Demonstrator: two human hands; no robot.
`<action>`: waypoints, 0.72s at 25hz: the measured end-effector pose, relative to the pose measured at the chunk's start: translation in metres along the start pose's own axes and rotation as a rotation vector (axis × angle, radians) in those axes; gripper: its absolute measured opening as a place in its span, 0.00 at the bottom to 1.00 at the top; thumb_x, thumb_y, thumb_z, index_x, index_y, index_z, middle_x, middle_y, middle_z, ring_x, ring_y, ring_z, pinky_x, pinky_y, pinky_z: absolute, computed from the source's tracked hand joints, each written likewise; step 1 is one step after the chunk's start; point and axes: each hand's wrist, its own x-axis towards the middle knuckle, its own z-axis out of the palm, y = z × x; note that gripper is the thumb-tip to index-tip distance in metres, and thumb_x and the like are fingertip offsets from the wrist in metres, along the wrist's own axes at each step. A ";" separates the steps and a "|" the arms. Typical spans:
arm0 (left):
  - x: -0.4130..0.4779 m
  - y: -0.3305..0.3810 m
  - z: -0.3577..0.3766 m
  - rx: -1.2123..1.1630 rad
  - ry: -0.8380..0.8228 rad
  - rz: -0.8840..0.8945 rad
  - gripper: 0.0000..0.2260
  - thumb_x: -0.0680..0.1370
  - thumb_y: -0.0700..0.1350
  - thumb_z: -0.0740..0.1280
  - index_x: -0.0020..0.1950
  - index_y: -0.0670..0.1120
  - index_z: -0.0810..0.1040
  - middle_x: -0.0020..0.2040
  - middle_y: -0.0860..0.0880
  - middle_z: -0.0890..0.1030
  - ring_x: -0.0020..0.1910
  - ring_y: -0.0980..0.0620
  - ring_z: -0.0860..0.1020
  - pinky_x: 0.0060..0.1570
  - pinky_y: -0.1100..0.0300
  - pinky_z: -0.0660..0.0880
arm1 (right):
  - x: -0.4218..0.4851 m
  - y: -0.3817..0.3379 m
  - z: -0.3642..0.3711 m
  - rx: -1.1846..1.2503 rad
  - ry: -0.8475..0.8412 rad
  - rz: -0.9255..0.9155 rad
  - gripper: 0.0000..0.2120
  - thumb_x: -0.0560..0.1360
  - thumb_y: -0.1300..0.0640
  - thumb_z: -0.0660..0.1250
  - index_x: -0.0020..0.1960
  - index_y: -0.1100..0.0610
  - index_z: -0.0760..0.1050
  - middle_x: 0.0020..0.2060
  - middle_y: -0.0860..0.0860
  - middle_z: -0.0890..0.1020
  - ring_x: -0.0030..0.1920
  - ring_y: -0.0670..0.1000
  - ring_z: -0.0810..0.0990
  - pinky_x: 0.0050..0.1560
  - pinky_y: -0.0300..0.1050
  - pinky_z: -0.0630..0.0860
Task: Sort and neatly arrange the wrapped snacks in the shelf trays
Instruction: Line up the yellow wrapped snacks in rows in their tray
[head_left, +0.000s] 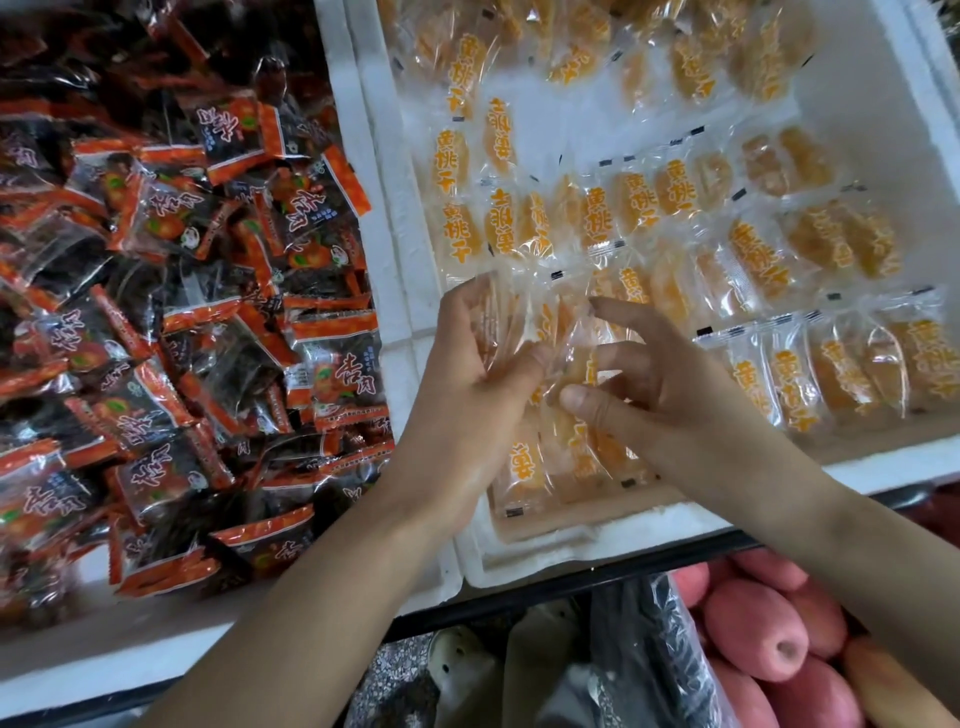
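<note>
From the head view, we see a white foam tray (571, 564) holding clear-wrapped packets of yellow dried peach (649, 208). They lie in overlapping rows across it, most with their long axis running from its near rim to its far wall. Over the tray's near left corner, the left hand (478, 374) grips a small upright bundle of the same peach packets (524, 317), fingers curled behind it and thumb pressed on the front. Just beside it, toward the tray's middle, the right hand (670, 395) pinches one peach packet (579, 364) between thumb and a bent finger, its forefinger held straight above. That packet touches the bundle, and we cannot tell its long axis for the glare.

We judge the right hand nearer the unfinished near row, so the packet would go down toward that rim, aligned with its neighbours.

Left of the tray, a second white tray (156, 670) holds loose red-and-black packets (171, 291). Below the near rim lie pink apples (753, 634).
</note>
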 end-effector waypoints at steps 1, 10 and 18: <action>-0.001 -0.001 0.000 0.002 0.002 0.006 0.19 0.79 0.42 0.64 0.65 0.59 0.63 0.56 0.58 0.77 0.47 0.68 0.79 0.36 0.73 0.75 | 0.001 0.000 0.000 0.024 0.018 0.041 0.26 0.66 0.47 0.71 0.61 0.43 0.65 0.40 0.46 0.79 0.34 0.42 0.77 0.30 0.34 0.72; -0.002 -0.006 -0.011 -0.002 0.061 0.079 0.21 0.79 0.42 0.64 0.68 0.58 0.64 0.65 0.54 0.74 0.57 0.64 0.77 0.47 0.68 0.78 | 0.009 0.020 -0.007 -0.359 -0.028 0.027 0.13 0.67 0.50 0.73 0.45 0.54 0.72 0.28 0.49 0.80 0.24 0.47 0.77 0.31 0.46 0.78; -0.001 -0.011 -0.007 0.026 0.062 0.104 0.21 0.78 0.42 0.65 0.67 0.58 0.64 0.61 0.57 0.77 0.53 0.66 0.78 0.47 0.68 0.76 | 0.017 0.030 0.004 -0.357 0.026 -0.020 0.08 0.74 0.56 0.69 0.40 0.54 0.71 0.24 0.52 0.79 0.21 0.46 0.75 0.26 0.44 0.77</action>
